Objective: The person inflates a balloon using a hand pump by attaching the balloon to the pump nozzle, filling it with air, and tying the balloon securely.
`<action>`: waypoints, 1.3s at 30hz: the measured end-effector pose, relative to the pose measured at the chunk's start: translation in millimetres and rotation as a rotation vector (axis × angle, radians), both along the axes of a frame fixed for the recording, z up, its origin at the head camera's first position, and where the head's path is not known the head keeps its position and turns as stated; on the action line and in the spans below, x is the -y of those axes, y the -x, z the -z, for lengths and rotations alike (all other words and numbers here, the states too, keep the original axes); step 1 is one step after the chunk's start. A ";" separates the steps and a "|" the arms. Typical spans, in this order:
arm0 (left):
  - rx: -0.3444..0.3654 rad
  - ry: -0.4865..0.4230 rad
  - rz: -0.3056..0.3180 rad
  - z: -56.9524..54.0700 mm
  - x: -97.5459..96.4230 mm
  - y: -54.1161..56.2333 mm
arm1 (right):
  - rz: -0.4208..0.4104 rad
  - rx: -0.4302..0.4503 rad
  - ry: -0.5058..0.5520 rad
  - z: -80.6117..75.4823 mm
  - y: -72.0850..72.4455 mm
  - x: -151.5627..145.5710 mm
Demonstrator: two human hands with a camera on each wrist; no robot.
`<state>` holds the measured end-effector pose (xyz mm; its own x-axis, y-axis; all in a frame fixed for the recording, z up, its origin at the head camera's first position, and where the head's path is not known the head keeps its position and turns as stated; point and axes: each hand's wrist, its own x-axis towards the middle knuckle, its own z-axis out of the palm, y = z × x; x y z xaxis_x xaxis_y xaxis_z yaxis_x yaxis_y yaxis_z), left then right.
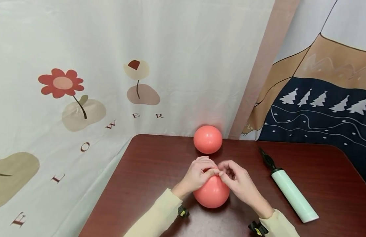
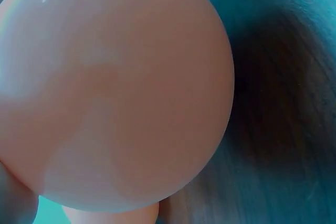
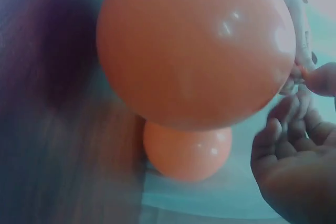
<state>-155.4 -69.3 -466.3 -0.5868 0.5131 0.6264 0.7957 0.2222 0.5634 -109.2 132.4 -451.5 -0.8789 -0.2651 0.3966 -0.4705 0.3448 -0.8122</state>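
Observation:
An inflated coral-red balloon point(image 1: 211, 195) is held just over the front part of the table, its neck pointing up and away. My left hand point(image 1: 197, 171) pinches the neck at the top, thumb and fingers curled about it. From the other side my right hand point(image 1: 238, 183) pinches the same neck; in the right wrist view its thumb point(image 3: 321, 79) presses a small orange bit of rubber. The fingers largely hide the neck, so I cannot tell whether it is knotted. In the left wrist view the balloon point(image 2: 121, 87) fills most of the picture.
A second inflated red balloon point(image 1: 208, 139) rests at the table's back edge, against the white curtain point(image 1: 177, 65). To the right lies a mint-green hand pump point(image 1: 294, 194) with a black nozzle point(image 1: 267, 159). The dark red-brown table point(image 1: 147, 171) has rounded corners.

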 end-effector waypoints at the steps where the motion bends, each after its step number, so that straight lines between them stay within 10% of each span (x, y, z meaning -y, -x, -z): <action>1: 0.055 -0.016 0.020 -1.3 0.3 0.4 | -0.029 -0.050 -0.006 -1.0 0.5 -0.6; 7: 0.522 -0.158 0.154 -7.2 2.9 -1.4 | -0.194 -0.191 -0.017 -5.0 6.2 -5.0; 10: 0.631 -0.180 0.206 -7.6 4.3 -1.8 | -0.209 -0.184 -0.010 -5.7 9.6 -6.3; 18: 0.724 -0.218 0.271 -6.6 3.5 -1.7 | -0.203 -0.217 0.016 -8.4 14.7 -6.4; 23: 0.733 -0.227 0.287 -8.5 1.5 -1.3 | -0.095 -0.363 -0.188 -12.8 13.9 -7.2; 33: 0.811 0.073 0.300 -21.9 13.6 2.4 | -0.083 -0.504 -0.492 -20.4 8.4 -14.5; 39: 0.738 0.187 0.238 -24.8 14.5 3.5 | -0.067 -0.622 -0.613 -20.3 8.4 -17.1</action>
<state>-158.9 -83.8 -441.5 -0.6779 0.7350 0.0097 0.2698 0.2365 0.9334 -117.6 149.5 -431.3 -0.5254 -0.6322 0.5694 -0.8017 0.5920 -0.0823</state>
